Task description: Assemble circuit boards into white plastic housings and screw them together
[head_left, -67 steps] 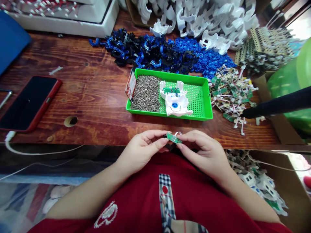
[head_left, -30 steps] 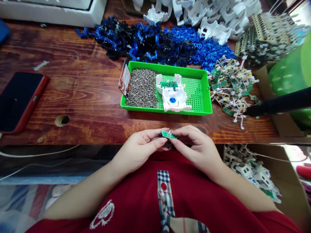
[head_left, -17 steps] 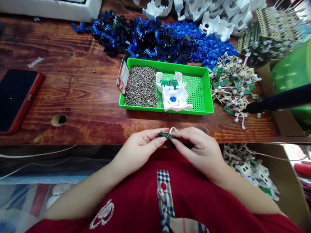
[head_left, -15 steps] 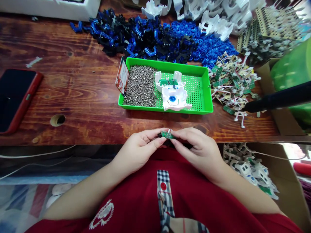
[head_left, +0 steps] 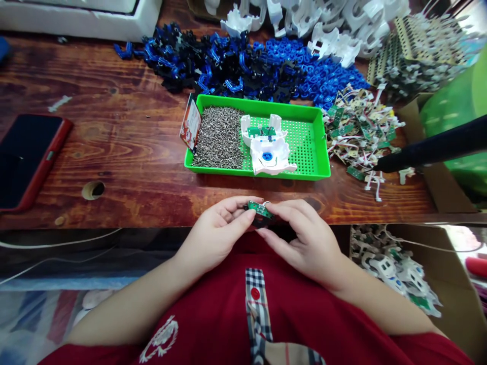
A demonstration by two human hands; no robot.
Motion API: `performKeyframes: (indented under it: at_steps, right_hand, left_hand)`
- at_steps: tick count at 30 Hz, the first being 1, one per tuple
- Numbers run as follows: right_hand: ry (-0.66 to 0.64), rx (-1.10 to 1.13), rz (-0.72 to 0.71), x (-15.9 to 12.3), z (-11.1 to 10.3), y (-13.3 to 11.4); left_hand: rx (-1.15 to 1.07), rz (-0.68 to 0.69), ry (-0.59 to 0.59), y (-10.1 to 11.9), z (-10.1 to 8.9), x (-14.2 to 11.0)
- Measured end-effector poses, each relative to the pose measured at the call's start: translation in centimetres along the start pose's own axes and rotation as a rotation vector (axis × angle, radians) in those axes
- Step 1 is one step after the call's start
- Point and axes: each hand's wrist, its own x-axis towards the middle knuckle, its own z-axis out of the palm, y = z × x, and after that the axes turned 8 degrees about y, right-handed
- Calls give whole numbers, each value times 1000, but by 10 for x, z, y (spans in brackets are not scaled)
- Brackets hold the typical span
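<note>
Between my two hands, just over the table's front edge, is a small green circuit board [head_left: 260, 209] with a white wire on it and a black part beneath. My left hand [head_left: 220, 228] pinches its left end between thumb and fingers. My right hand [head_left: 304, 233] has its index finger at the board's right end, with the thumb lower and apart from it. Beyond my hands stands a green tray [head_left: 228, 175]. Small metal screws [head_left: 218, 139] fill its left part. White plastic shells [head_left: 271, 157], one with a green board inside, lie at its middle.
Blue and black plastic parts [head_left: 213, 61] are heaped behind the tray, with white shells [head_left: 335, 40] further back. Loose circuit boards with wires [head_left: 361, 126] lie to the right, near a black rod [head_left: 429, 149]. A phone [head_left: 30, 157] rests at the left. Below right, a box [head_left: 449, 284] holds assembled shells.
The board has tilted, its right end now lower. My right thumb has come away from it and moved down-left, while my left hand keeps its pinch.
</note>
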Motion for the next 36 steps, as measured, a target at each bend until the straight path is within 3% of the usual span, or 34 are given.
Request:
performKeyframes:
  at_steps: [4, 7, 10, 13, 17, 20, 26, 31, 36]
  right_hand:
    - [26, -30, -58, 3, -7, -2]
    - [53, -15, -126, 8, -21, -1]
    - [211, -32, -170, 26, -39, 4]
    - [369, -42, -158, 64, -47, 16]
    - [195, -80, -145, 118, -33, 40]
    - [57, -69, -83, 135, -20, 52]
    - [-140, 170, 229, 123, -19, 56]
    - [-244, 415, 361, 118, -22, 55]
    - [-210, 505, 380, 108, -21, 50]
  left_hand:
    - [-94, 12, -55, 3, 3, 0]
    - [-113, 19, -177, 10, -1, -3]
    - [-68, 39, -285, 18, -6, -4]
    - [59, 82, -211, 23, -7, -2]
    - [142, 92, -126, 25, -5, 3]
    - [148, 95, -138, 25, -4, 6]
    - [88, 20, -147, 31, 6, 19]
    - [7, -26, -222, 32, 18, 34]
    - [-234, -98, -284, 34, 16, 39]
